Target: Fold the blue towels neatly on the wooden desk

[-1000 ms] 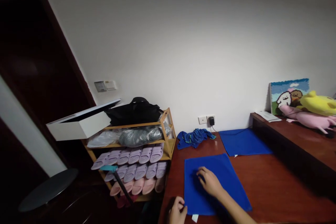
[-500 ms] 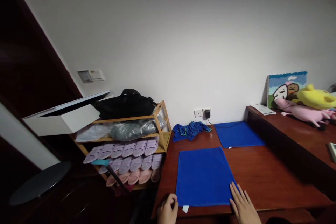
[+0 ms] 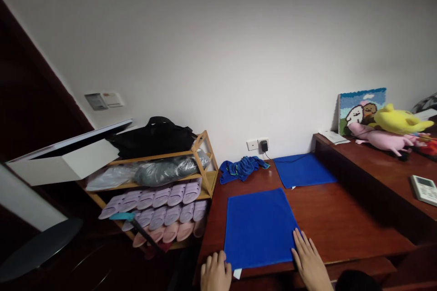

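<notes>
A blue cloth [image 3: 260,229] lies spread flat on the brown wooden table, a small white tag [image 3: 237,273] sticking out at its near edge. My right hand [image 3: 310,257] rests palm down on the cloth's near right corner, fingers stretched out. At the near left corner, my left hand [image 3: 215,273] lies with its fingers side by side against the edge; the thumb is mostly hidden. Further back lies a second flat blue cloth [image 3: 303,171]. Left of that sits a crumpled blue cloth [image 3: 243,169] with green edging.
A wooden shoe rack [image 3: 205,159] with purple and pink slippers stands left of the table, a black bag [image 3: 153,138] on top. A plugged-in adapter [image 3: 264,146] trails a cord. The raised ledge at right holds plush toys [image 3: 398,120] and a white remote-like device [image 3: 425,189].
My left hand has turned from a curled grip at the corner to fingers laid along it. My right hand stays on the cloth. The view has shifted slightly right.
</notes>
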The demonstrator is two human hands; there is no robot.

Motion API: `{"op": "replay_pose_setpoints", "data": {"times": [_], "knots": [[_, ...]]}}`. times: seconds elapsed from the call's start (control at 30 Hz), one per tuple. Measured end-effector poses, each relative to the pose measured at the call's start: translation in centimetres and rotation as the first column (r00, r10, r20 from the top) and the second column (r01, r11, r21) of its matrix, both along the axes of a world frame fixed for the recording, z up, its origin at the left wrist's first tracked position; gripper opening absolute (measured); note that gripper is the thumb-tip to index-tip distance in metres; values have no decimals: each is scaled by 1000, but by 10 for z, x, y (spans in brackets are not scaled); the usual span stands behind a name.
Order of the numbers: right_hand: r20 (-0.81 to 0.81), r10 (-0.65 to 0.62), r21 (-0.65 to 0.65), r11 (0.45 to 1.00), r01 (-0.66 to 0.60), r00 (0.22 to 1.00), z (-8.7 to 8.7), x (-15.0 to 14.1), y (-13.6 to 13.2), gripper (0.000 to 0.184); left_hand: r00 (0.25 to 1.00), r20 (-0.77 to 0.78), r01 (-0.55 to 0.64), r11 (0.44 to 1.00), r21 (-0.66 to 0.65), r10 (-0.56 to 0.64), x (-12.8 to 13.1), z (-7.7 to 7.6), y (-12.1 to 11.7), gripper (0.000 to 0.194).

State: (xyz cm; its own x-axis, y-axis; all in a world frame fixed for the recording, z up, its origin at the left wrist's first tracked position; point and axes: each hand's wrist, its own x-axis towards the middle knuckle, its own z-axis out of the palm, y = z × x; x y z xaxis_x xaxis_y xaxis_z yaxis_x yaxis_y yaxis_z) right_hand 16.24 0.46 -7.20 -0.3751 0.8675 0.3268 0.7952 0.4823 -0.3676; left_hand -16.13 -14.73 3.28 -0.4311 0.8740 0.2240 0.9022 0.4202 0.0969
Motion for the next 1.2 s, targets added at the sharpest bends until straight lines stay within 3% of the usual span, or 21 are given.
{"op": "replay_pose_setpoints", "data": {"times": [0.1,0.2,0.3,0.4,0.47,0.53,0.7,0.83,1.0,1.2], "knots": [[-18,2,-16,1000,-3,1000,7,1,-3,59,994,-7,106,985,135,-106,31,4,20,39],[-36,13,-23,1000,-14,999,14,3,-5,59,932,63,337,916,217,-358,95,4,58,38],[-16,39,-11,999,-39,999,14,5,-4,57,802,125,561,808,180,-584,161,-4,97,47],[23,63,25,998,-63,998,9,6,-1,56,758,195,614,782,108,-622,191,-16,118,57],[30,57,51,997,-59,998,5,5,1,56,803,201,558,827,75,-560,184,-25,117,58],[20,35,68,997,-36,999,3,4,1,55,863,160,477,877,56,-479,161,-34,106,58],[-33,-2,65,998,4,999,3,0,-2,57,975,29,219,975,46,-221,74,-56,57,58],[-54,-1,30,1000,3,999,3,1,-5,58,999,-17,45,995,88,-44,18,-73,24,60],[-1,-17,-21,1000,17,1000,11,3,-2,57,999,-10,46,992,113,-45,5,-87,16,64],[87,-16,-120,992,26,996,65,-16,44,64,999,-30,30,991,128,-26,9,-92,17,62]]}}
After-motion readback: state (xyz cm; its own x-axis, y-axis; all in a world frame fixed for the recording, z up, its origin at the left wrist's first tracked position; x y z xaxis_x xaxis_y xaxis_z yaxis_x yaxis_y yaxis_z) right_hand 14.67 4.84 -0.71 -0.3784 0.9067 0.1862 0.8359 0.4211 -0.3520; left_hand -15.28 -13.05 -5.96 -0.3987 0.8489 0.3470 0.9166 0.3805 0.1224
